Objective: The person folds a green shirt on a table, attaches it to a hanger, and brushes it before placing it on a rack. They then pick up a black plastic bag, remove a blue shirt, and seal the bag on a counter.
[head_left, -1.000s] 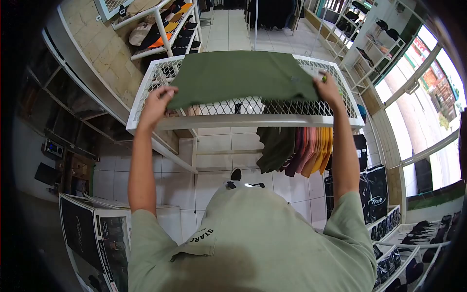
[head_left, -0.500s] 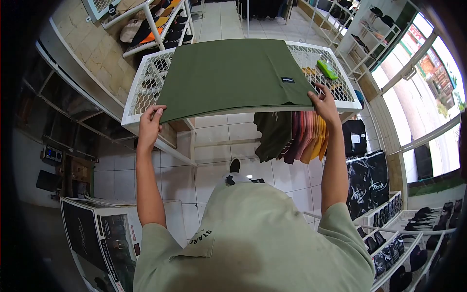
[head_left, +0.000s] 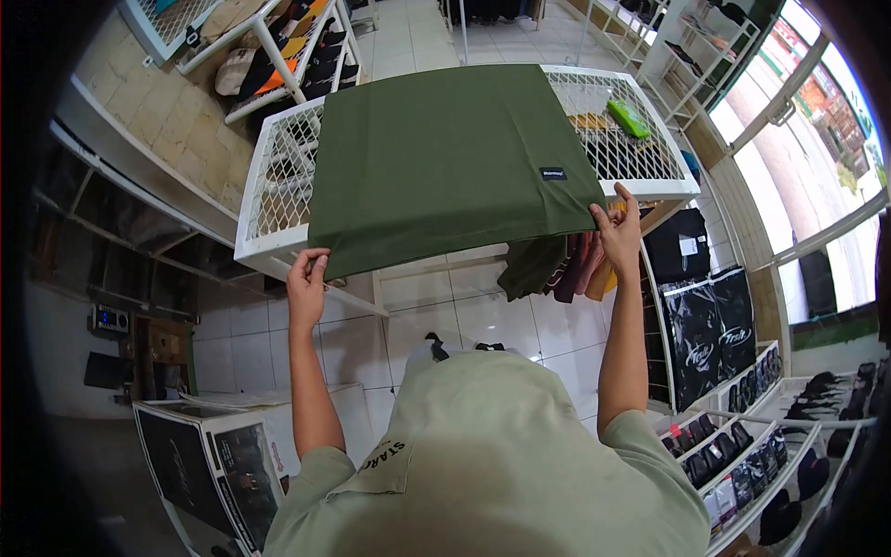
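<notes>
A dark green cloth (head_left: 445,158) with a small black label (head_left: 553,174) lies over the white mesh-topped table (head_left: 243,223), its near edge hanging past the table's front. My left hand (head_left: 309,278) pinches the near left corner between thumb and fingers, below the table edge. At the near right corner my right hand (head_left: 617,227) grips the cloth, thumb and fingers closed on it. Between my hands the near edge is stretched and bows slightly. A bright green packet (head_left: 628,119) rests on the mesh to the right of the cloth.
Several garments (head_left: 538,265) hang beneath the table. A white rack (head_left: 278,65) with caps stands at the upper left, a boxed display (head_left: 204,464) at the lower left. Shelves with dark goods (head_left: 742,455) are at the lower right, with glass doors (head_left: 789,121) above.
Both hands have moved down, the left one more, drawing the cloth's near edge toward me and further over the table's front. The label has shifted nearer too. The view has tilted slightly.
</notes>
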`<state>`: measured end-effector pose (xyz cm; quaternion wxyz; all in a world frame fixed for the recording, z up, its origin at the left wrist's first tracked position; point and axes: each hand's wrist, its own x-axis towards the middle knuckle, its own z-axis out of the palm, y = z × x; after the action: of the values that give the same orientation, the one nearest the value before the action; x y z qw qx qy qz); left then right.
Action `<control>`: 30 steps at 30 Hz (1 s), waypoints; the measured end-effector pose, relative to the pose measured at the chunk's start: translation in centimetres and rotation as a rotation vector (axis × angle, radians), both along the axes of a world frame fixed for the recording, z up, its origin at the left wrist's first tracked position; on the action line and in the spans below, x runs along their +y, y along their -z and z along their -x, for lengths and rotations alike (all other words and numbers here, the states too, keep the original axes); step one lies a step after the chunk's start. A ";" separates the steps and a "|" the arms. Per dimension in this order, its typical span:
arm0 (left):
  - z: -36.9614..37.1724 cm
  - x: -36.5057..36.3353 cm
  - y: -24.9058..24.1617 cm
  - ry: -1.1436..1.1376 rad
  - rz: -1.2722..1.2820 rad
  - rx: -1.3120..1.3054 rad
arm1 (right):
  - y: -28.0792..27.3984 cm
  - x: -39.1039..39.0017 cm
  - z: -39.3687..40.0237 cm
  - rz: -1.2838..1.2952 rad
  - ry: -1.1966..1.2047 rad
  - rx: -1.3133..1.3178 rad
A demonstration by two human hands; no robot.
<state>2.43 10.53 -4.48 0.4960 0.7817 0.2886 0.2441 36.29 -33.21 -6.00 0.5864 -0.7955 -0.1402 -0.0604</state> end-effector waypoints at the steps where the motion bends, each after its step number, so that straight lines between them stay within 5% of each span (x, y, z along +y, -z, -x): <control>1: 0.0 -0.1 -0.4 0.005 -0.061 0.038 | -0.3 0.4 0.7 -0.006 0.015 0.003; 6: 1.5 -1.4 0.5 0.214 -0.169 0.535 | -0.2 2.4 4.4 0.097 0.301 -0.043; 11: 0.6 -2.2 3.4 0.691 0.057 0.541 | 2.6 2.7 11.0 0.090 0.408 0.017; 15: -1.3 -4.0 2.4 0.839 -0.054 0.545 | 2.3 3.6 19.3 0.181 0.538 0.135; 30: -3.0 -18.3 3.5 1.986 -0.191 0.435 | 3.0 3.6 49.2 0.127 1.117 0.310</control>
<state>5.39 -7.74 -7.97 0.3468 0.7315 -0.4270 -0.4029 -12.89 -29.64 -8.96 0.4305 -0.7819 0.3849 -0.2350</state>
